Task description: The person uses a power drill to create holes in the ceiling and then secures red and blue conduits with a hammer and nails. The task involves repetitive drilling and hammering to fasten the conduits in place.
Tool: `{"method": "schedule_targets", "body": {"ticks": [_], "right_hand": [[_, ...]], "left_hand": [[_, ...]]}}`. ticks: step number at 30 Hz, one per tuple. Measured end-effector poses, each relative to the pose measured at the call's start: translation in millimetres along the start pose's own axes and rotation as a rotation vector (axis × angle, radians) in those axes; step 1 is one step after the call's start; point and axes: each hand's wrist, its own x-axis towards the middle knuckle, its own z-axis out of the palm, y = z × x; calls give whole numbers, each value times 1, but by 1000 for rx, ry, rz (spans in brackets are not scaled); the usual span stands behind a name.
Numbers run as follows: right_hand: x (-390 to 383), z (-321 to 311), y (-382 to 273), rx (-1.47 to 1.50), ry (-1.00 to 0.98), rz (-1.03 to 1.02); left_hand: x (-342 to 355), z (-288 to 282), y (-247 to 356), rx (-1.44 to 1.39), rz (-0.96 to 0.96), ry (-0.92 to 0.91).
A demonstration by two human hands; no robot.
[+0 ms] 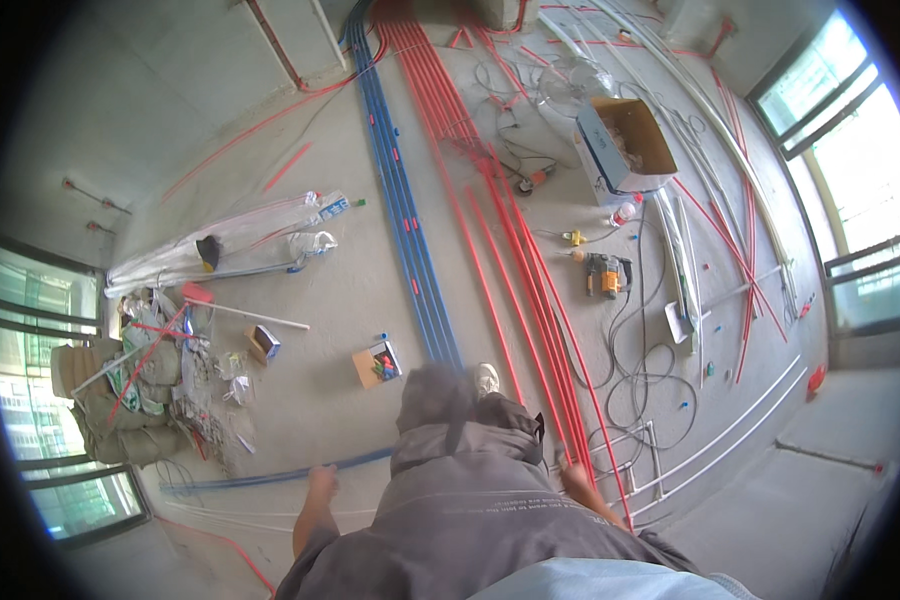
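Observation:
My left hand [323, 480] hangs at my left side, beside the bundle of blue pipes [365, 458] that runs left along the floor. Nothing shows in it, but its fingers are too small to make out. On the other side, my right hand [574, 478] is low by my hip, over the edge of the red pipes [545, 345]. Whether it touches a pipe I cannot tell; its fingers are mostly hidden. Straight ahead, parallel blue pipes [395, 195] lie along the floor. One white shoe [487, 379] shows below my blurred trouser leg.
An orange rotary hammer [604, 275] with looped cable lies right of the red pipes, near an angle grinder [536, 178] and an open cardboard box [625, 150]. At left are a small box of fittings [377, 366], wrapped pipes [230, 230] and piled sacks [125, 400]. White pipes [730, 430] lie right.

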Motion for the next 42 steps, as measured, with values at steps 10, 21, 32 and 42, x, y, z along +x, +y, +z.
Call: {"method": "schedule_targets", "body": {"ticks": [10,21,32,42], "right_hand": [[251,-328,-452,557,184,-63],[348,-377,-868,151,-121,-15],[581,-467,-1112,-82,-148,-5],[821,-563,-1518,-446,-335,-162]], "left_hand": [[-25,153,167,-148,-167,-271],[63,187,597,-354,148,-212],[126,161,787,-582,224,315],[-150,459,1065,-690,-657,-411]]}}
